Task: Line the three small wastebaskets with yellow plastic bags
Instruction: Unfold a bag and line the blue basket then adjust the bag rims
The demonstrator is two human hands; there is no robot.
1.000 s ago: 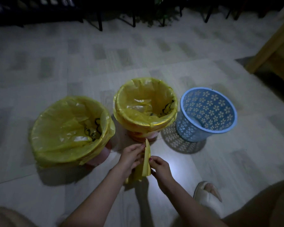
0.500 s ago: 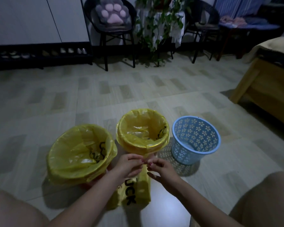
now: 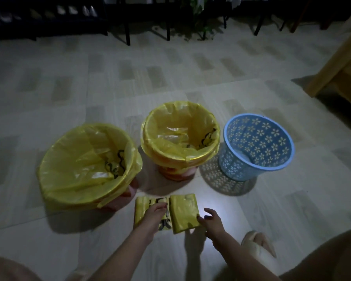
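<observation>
While the folded yellow bag (image 3: 166, 214) lies partly opened on the floor (image 3: 251, 220) near me, my left hand (image 3: 153, 217) presses flat on its left half and my right hand (image 3: 212, 221), fingers spread, touches its right edge. Two wastebaskets (image 3: 87, 165) are lined; the bare blue basket (image 3: 257, 147) at right waits, so I judge unfolding comes next. Dim light blurs the bag's print, and my palm hides part.
</observation>
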